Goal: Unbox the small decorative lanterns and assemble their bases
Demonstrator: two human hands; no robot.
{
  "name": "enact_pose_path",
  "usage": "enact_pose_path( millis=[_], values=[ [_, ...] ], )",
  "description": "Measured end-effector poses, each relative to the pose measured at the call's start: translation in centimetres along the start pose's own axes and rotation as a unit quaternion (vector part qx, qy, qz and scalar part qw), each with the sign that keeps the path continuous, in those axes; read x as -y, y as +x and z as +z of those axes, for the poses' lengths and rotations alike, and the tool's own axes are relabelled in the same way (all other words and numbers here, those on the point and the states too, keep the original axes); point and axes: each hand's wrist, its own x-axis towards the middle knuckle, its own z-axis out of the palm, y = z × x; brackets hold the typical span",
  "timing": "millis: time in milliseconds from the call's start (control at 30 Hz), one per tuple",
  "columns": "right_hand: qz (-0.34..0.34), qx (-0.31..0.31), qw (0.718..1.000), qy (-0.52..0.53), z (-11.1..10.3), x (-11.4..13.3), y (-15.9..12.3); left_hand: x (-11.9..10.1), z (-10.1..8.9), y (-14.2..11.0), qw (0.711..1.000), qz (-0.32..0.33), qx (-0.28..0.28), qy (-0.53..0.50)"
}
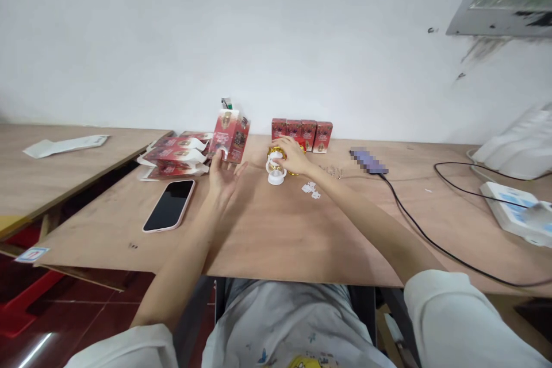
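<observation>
My left hand [223,181] grips a red printed carton [226,129] by its lower end, thumb on the front face and the other fingers partly behind it. The carton is raised and tilted, with a white flap at its top. Over the middle of the table, my right hand [291,155] curls its fingers down at white ring-shaped pieces [276,177] and shiny gold material [276,151]. What lies between those fingers is partly hidden. Behind this hand, several small red boxes [322,137] stand upright in a row. Small white tags [311,190] lie nearby.
Flat red cartons [175,156] are stacked at the left. A phone [169,206] lies in front of them. Small metallic bits [332,172] are right of the tags. Farther right are a cabled device [368,160], a black cable [414,223] and a white power strip [515,213].
</observation>
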Motion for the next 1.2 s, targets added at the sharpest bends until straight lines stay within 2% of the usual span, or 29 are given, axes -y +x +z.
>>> enact_pose_path(
  millis=[67, 167, 267, 367, 433, 500, 667, 767, 900, 1067, 1200],
  values=[
    [0.025, -0.085, 0.993, 0.079, -0.5, 0.9, -1.5, 0.0, 0.2, -0.4, 0.999, 0.002, 0.026, 0.03],
    [0.075, -0.19, 0.957, 0.207, -1.7, 2.1, -4.5, 0.3, 0.8, -1.2, 0.99, 0.001, 0.114, 0.08],
    [0.124, -0.194, 0.911, 0.342, -3.2, 2.3, -7.1, 1.6, 1.2, -2.4, 0.969, 0.003, 0.187, 0.159],
    [0.168, -0.143, 0.866, 0.448, -4.0, 1.6, -8.7, 3.6, 1.3, -3.6, 0.95, 0.01, 0.208, 0.231],
    [0.197, -0.139, 0.849, 0.471, -4.0, 1.1, -9.4, 4.6, 1.2, -4.3, 0.939, 0.014, 0.229, 0.257],
    [0.222, -0.161, 0.836, 0.475, -3.6, 0.6, -9.9, 5.1, 1.1, -4.8, 0.929, 0.013, 0.254, 0.269],
    [0.257, -0.236, 0.806, 0.478, -2.3, -0.3, -10.7, 5.2, 1.2, -5.6, 0.902, -0.05, 0.299, 0.309],
    [0.268, -0.278, 0.81, 0.442, -1.7, -1.1, -11.2, 5.7, 0.9, -5.7, 0.887, -0.046, 0.316, 0.334],
    [0.27, -0.304, 0.836, 0.368, -0.9, -1.8, -11.8, 6.5, 0.4, -5.6, 0.869, -0.026, 0.316, 0.38],
    [0.262, -0.303, 0.867, 0.295, -0.7, -1.1, -12.3, 6.5, 0.2, -5.7, 0.862, -0.01, 0.31, 0.401],
    [0.216, -0.292, 0.898, 0.25, -0.9, -0.5, -12.5, 6.5, 0.2, -5.7, 0.867, 0.003, 0.287, 0.406]
  ],
)
